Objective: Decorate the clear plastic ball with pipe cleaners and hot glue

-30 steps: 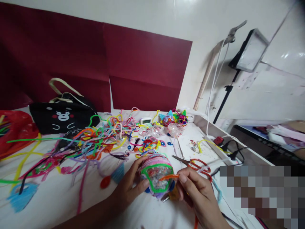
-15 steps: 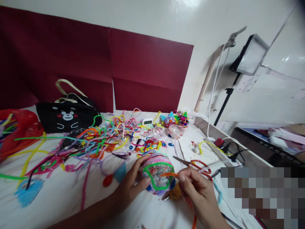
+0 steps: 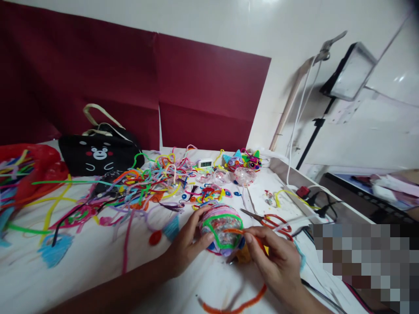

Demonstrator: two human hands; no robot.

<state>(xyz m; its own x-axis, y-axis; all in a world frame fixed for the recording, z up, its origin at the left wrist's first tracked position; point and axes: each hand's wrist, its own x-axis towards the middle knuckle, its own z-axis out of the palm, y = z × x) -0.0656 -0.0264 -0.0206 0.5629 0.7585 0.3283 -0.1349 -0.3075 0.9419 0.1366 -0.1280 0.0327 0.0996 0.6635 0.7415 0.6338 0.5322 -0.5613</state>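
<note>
My left hand (image 3: 188, 244) is closed around the left side of a round ball (image 3: 225, 211) wrapped in pink, purple and blue pipe cleaners. A green pipe cleaner outline (image 3: 218, 242) frames a clear window on its front. Between the thumb and fingers of my right hand (image 3: 275, 253) is an orange pipe cleaner (image 3: 235, 231), its tip lying across that window. The rest of its length curls down onto the table below my right hand. Orange-handled scissors (image 3: 276, 222) lie just beyond that hand, blades pointing left. A yellow tool (image 3: 242, 255) is partly hidden beneath the ball.
A tangled heap of pipe cleaners (image 3: 147, 183) spreads across the left and back. Behind it stands a black bag (image 3: 100, 155); a red plastic bag (image 3: 49, 174) is at far left. Clear bowls (image 3: 245, 176), a small timer (image 3: 204, 164) and two decorated cat heads (image 3: 234, 160) sit at the back.
The view has shifted slightly, so the scene sits further right. The orange pipe cleaner's loose end now shows in a curve on the table. Both hands keep their holds.
</note>
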